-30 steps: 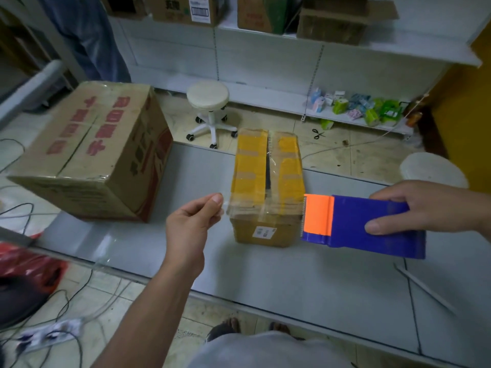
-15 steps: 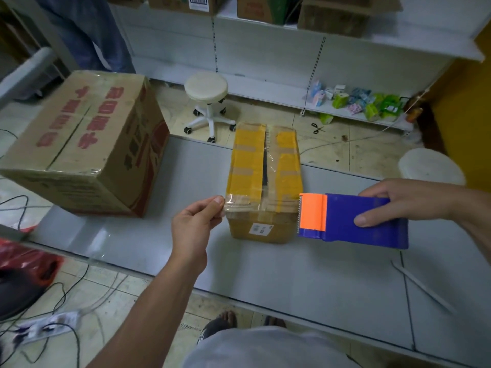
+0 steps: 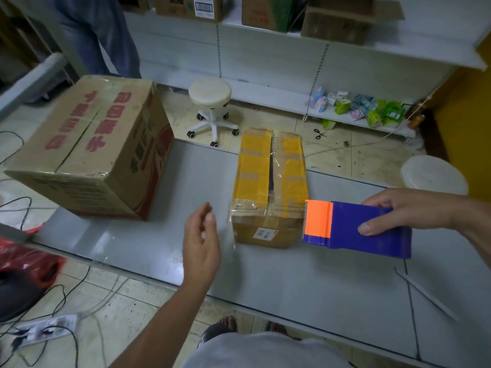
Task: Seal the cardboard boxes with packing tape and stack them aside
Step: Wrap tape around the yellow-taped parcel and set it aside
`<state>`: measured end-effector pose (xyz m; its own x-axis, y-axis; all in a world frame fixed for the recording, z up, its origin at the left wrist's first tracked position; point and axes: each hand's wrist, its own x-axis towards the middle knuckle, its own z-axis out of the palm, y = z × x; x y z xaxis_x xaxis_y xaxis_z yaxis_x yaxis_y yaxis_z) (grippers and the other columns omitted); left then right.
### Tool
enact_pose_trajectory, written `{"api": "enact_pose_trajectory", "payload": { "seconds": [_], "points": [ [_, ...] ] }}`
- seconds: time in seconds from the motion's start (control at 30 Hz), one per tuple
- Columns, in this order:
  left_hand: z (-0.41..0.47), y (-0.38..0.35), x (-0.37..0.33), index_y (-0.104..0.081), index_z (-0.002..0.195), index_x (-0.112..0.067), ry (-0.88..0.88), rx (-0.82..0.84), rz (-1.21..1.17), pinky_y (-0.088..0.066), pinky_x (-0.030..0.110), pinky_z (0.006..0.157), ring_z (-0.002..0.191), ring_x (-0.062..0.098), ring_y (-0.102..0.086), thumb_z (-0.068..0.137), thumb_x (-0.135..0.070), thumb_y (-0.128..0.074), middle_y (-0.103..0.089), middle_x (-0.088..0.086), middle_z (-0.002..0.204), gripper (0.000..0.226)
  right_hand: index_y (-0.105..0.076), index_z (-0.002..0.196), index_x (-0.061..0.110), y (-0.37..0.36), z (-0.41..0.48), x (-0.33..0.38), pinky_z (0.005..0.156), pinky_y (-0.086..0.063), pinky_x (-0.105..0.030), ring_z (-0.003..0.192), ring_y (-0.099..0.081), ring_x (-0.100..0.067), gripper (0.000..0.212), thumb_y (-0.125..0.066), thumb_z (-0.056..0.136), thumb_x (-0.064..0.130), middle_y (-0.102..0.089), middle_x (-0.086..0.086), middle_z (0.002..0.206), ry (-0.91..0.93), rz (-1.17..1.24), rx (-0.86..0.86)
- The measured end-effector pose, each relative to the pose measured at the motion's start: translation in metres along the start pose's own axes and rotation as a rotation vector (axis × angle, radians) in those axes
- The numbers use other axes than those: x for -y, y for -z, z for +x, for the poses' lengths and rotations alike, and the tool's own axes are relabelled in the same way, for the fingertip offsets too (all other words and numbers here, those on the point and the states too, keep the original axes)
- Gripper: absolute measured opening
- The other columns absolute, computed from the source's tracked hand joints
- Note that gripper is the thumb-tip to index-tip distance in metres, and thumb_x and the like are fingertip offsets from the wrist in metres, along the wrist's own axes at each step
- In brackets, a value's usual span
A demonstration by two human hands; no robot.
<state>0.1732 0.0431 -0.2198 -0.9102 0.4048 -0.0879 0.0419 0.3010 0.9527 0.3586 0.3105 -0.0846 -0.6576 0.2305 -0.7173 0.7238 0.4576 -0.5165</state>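
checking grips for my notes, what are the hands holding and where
Right hand grips the tape dispenser by its blue rear end; left hand holds nothing.

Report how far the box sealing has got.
Done, apparently: the large box sits taped on the left. In hand: clear tape crosses the near end of the small box; the right hand holds the tape dispenser at its corner, left hand open alongside. Left: its gaping centre seam, then stacking.

A yellow-taped box (image 3: pixel 268 187) lies just beside the blue-orange tape dispenser (image 3: pixel 356 229), a large box (image 3: pixel 90 147) further left.
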Motion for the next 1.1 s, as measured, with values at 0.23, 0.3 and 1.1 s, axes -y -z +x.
{"api": "enact_pose_trajectory", "payload": {
  "seconds": [0.23,0.3,1.1],
  "points": [
    [0.018,-0.001,-0.001,-0.033,0.15,-0.013,-0.954,0.378,0.64,-0.026,0.047,0.118,0.15,0.017,-0.018,0.103,-0.038,-0.035,-0.031,0.002,0.158,0.053,-0.07,0.099,0.021,-0.002,0.002,0.0,0.08,-0.054,-0.032,0.088,-0.072,-0.018,0.058,-0.071,0.058,0.061,-0.075,0.001,0.096,0.001,0.024,0.016],
    [0.023,0.002,0.005,-0.036,0.149,-0.01,-0.978,0.407,0.711,-0.025,0.048,0.118,0.149,0.02,-0.021,0.102,-0.037,-0.038,-0.034,0.004,0.157,0.054,-0.071,0.098,0.021,-0.003,0.003,0.0,0.079,-0.054,-0.032,0.088,-0.072,-0.019,0.053,-0.071,0.061,0.058,-0.075,0.001,0.095,0.008,0.017,0.023],
    [0.059,-0.028,-0.074,-0.035,0.15,-0.027,-1.076,0.624,1.023,-0.002,0.042,0.122,0.145,0.017,-0.029,0.081,-0.081,-0.025,-0.04,-0.002,0.153,0.088,-0.069,0.098,0.019,-0.002,0.004,-0.005,0.073,-0.052,-0.027,0.085,-0.072,-0.015,0.044,-0.072,0.064,0.049,-0.075,0.003,0.093,-0.018,0.039,0.01]
  ]
}}
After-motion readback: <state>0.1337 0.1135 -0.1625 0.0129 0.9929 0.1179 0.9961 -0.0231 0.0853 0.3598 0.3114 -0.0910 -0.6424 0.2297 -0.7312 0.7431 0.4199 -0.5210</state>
